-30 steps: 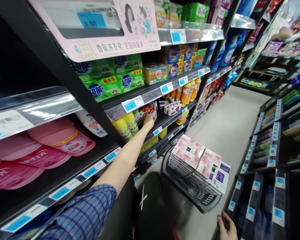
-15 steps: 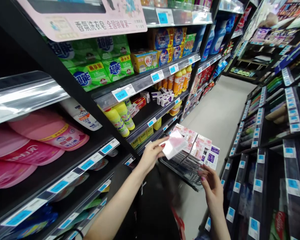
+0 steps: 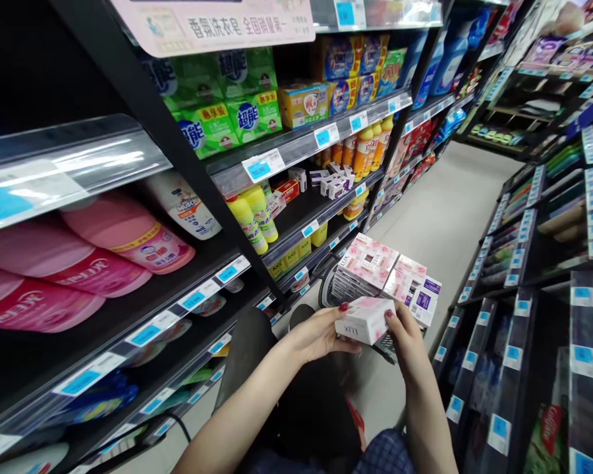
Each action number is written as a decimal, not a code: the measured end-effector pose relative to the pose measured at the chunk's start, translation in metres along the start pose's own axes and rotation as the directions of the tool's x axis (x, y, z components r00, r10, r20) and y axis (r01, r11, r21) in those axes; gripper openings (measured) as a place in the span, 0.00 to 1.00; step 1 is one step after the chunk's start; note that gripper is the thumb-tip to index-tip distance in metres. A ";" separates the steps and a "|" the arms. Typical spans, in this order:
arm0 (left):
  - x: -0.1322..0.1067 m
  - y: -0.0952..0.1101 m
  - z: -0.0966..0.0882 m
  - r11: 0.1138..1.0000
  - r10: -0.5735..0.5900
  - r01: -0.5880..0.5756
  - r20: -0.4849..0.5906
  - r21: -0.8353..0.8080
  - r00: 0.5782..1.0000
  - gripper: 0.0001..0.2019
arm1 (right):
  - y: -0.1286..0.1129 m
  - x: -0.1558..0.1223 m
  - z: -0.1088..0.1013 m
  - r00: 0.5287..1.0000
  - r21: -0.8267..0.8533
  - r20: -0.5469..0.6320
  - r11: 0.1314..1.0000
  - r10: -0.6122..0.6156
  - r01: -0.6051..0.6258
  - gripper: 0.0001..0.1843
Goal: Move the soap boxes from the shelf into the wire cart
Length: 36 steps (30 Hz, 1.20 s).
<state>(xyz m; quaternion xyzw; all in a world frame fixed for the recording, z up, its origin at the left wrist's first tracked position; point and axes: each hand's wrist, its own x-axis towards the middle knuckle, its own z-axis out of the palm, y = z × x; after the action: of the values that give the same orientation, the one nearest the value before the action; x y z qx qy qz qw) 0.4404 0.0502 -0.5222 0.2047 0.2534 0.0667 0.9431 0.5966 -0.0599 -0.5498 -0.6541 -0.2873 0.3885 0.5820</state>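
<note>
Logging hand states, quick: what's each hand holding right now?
Left hand: closed on the pink soap box, at its left end.
Right hand: closed on the same box, at its right end.

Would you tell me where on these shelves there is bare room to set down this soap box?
Bare black shelf board lies between the yellow plastic bottles and the small white-and-purple cartons. The dark basket of pink soap boxes is piled full.
</note>
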 end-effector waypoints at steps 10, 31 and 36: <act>0.021 -0.002 -0.026 0.991 -0.103 0.113 -0.118 0.074 0.988 0.25 | -0.006 -0.020 0.003 0.997 -0.145 0.067 0.988 -0.033 0.043 0.27; 0.139 0.043 -0.095 0.496 0.639 -0.108 -0.278 0.862 0.718 0.21 | 0.069 0.039 -0.177 0.979 -0.871 0.041 0.473 -0.199 0.133 0.32; 0.166 0.043 -0.114 0.391 0.556 -0.012 -0.226 0.920 0.800 0.20 | 0.097 0.061 -0.187 0.979 -0.851 0.055 0.503 -0.195 0.148 0.34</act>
<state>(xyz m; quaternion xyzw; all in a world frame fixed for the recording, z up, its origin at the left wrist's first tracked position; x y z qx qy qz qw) 0.5248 0.1675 -0.6689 0.6823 0.4444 0.1430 0.5627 0.7793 -0.1252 -0.6524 -0.8321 -0.4894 0.1230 0.2304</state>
